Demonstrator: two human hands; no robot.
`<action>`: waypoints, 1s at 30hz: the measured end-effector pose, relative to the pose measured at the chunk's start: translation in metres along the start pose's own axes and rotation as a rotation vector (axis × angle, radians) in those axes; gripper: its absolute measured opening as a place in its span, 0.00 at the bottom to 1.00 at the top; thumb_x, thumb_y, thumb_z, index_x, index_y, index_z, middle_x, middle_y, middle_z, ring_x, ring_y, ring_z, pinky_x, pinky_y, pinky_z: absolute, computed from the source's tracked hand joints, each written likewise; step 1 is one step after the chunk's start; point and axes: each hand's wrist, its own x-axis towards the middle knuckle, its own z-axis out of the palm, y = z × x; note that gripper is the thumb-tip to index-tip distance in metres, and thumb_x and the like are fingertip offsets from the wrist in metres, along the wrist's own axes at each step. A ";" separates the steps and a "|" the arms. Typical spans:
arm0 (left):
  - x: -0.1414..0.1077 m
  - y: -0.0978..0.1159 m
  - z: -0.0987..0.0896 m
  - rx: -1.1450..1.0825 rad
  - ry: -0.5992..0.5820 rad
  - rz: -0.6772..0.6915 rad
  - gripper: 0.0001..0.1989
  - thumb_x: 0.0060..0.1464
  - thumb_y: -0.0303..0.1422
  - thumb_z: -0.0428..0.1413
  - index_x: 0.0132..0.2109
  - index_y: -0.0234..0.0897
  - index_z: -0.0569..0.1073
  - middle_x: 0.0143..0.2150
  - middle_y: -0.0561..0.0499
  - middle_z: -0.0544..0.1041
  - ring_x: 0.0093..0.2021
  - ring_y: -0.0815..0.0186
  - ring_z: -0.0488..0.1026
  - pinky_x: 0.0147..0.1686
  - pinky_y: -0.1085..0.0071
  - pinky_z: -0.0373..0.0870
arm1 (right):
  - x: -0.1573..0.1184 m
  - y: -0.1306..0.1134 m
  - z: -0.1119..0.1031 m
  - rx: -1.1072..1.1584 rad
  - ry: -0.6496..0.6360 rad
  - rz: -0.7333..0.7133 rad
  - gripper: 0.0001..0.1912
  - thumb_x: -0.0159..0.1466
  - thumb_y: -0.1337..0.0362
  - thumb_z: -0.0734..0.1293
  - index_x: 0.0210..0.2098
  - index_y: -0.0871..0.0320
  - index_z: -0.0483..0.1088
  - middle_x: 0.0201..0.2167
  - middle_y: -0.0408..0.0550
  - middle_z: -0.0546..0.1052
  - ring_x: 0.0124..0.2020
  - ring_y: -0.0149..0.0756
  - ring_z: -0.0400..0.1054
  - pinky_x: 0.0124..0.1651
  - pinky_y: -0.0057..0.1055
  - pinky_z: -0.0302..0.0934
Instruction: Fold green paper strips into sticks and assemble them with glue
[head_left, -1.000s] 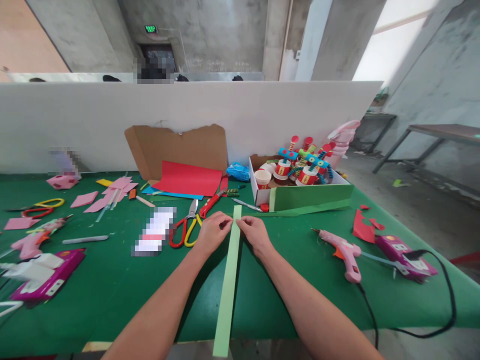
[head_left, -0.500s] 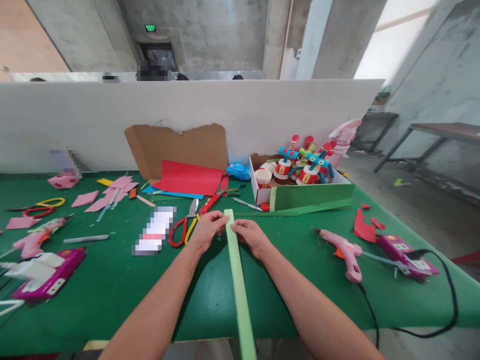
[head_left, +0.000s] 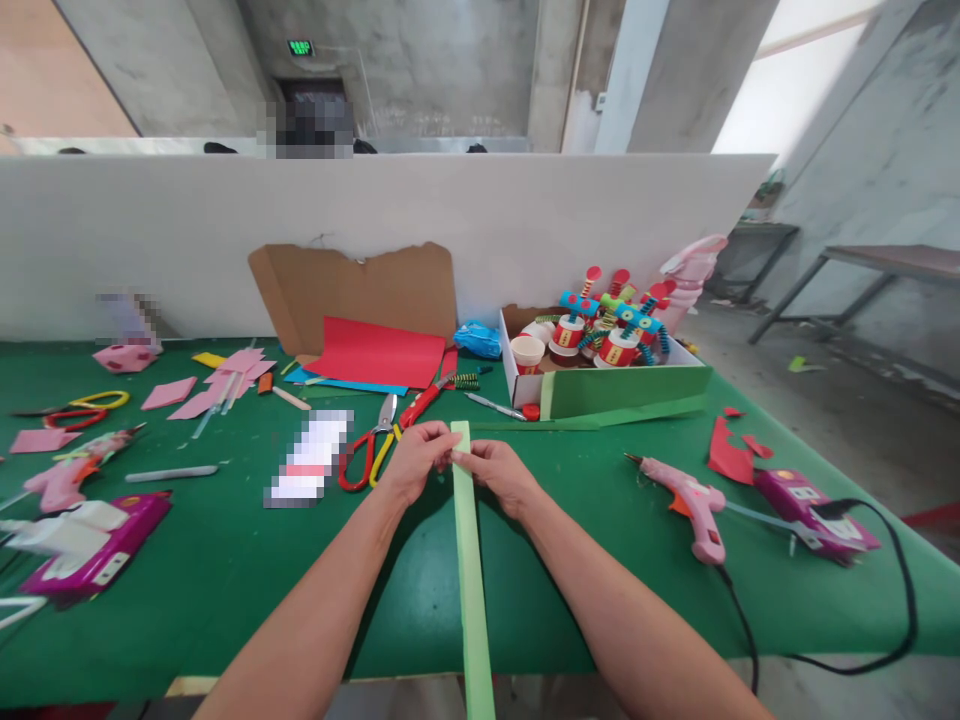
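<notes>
A long light green paper strip [head_left: 470, 570] runs from between my hands down past the table's front edge. My left hand [head_left: 420, 460] pinches its left edge near the far end. On the other side, my right hand [head_left: 499, 472] is closed on the same end, its fingertips over the paper. Red-handled scissors [head_left: 367, 445] lie just left of my left hand, beside a yellow-handled tool [head_left: 385, 457]. Both hands are above the green table surface [head_left: 300, 600].
An open box [head_left: 622, 390] of paper-cup figures stands at the back right. Pink glue guns [head_left: 694, 505] lie at right and left near purple power strips [head_left: 814, 515]. Red sheets [head_left: 382, 350] lie before a cardboard piece [head_left: 360, 285]. Pink paper pieces [head_left: 169, 393] are at left.
The lower part of the strip has swung slightly left and looks straighter. My right fingertips have moved a little left across the strip's far end.
</notes>
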 end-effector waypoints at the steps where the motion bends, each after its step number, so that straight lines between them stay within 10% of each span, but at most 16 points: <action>1: 0.000 0.000 0.000 0.002 0.002 0.004 0.20 0.36 0.43 0.64 0.18 0.36 0.63 0.14 0.59 0.61 0.17 0.76 0.57 0.18 0.77 0.54 | 0.000 0.000 0.000 0.000 -0.004 -0.003 0.20 0.43 0.51 0.76 0.24 0.62 0.74 0.19 0.40 0.72 0.20 0.23 0.55 0.26 0.25 0.48; 18: 0.000 0.001 -0.001 -0.108 0.000 -0.040 0.20 0.33 0.40 0.66 0.17 0.35 0.62 0.13 0.59 0.62 0.15 0.77 0.57 0.17 0.78 0.52 | -0.003 -0.006 -0.003 -0.025 -0.092 -0.065 0.19 0.40 0.56 0.78 0.29 0.60 0.77 0.25 0.43 0.77 0.30 0.31 0.69 0.44 0.33 0.60; 30: 0.001 -0.004 0.000 -0.087 -0.033 0.019 0.19 0.37 0.40 0.64 0.18 0.36 0.63 0.14 0.58 0.64 0.16 0.75 0.60 0.18 0.77 0.56 | 0.004 0.005 -0.005 0.032 -0.027 0.015 0.21 0.41 0.52 0.77 0.28 0.63 0.77 0.21 0.43 0.75 0.23 0.26 0.63 0.30 0.25 0.57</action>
